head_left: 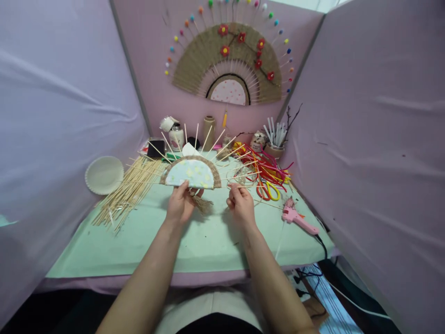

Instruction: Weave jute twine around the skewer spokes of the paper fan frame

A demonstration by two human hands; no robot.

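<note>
A half-round fan frame [189, 172] is held up over the table, with pale blue patterned cloth, a brown twine-wrapped rim and thin wooden sticks radiating outward. My left hand [181, 204] grips its straight lower edge, thumb in front and fingers behind. A frayed bunch of jute twine [202, 204] hangs below, beside those fingers. To the right of the frame, my right hand [240, 204] is closed, thumb and forefinger pinched at the lowest right stick. Whether twine is also between those fingertips cannot be made out.
Loose sticks [127, 192] and a white bowl [104, 175] lie left. Colored pipe cleaners [262, 162], scissors [273, 191] and a pink glue gun [299, 219] with a cord sit right. Jars stand at the back, below a large finished fan [198, 55] on the wall.
</note>
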